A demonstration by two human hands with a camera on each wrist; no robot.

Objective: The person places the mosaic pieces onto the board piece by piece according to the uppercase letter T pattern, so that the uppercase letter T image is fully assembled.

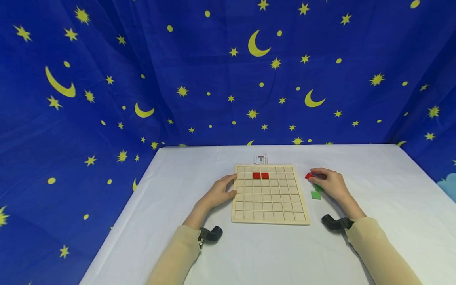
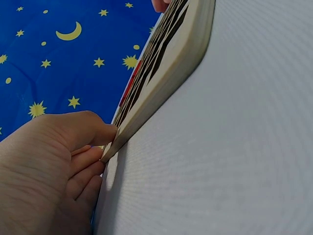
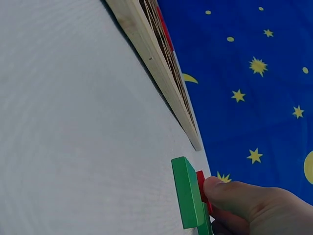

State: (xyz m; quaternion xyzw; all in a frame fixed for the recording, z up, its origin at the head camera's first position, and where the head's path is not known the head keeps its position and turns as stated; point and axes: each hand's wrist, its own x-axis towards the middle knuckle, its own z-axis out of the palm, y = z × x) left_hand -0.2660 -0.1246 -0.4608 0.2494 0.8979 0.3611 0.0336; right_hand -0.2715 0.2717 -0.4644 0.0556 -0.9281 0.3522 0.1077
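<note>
A wooden grid board lies on the table, with two red square tiles side by side in its second row from the back. My left hand rests against the board's left edge, thumb and fingertips touching its rim. To the right of the board, my right hand pinches a red tile between thumb and fingers. Close beneath that hand lie two green tiles; the nearer green tile shows whole, the other is partly hidden by the hand. The right wrist view shows the held red tile behind the green ones.
A small printed card with a grid pattern lies behind the board's back edge. White cloth covers the table. Blue curtains with stars and moons stand at the back and sides. A dark wrist camera sits on each forearm.
</note>
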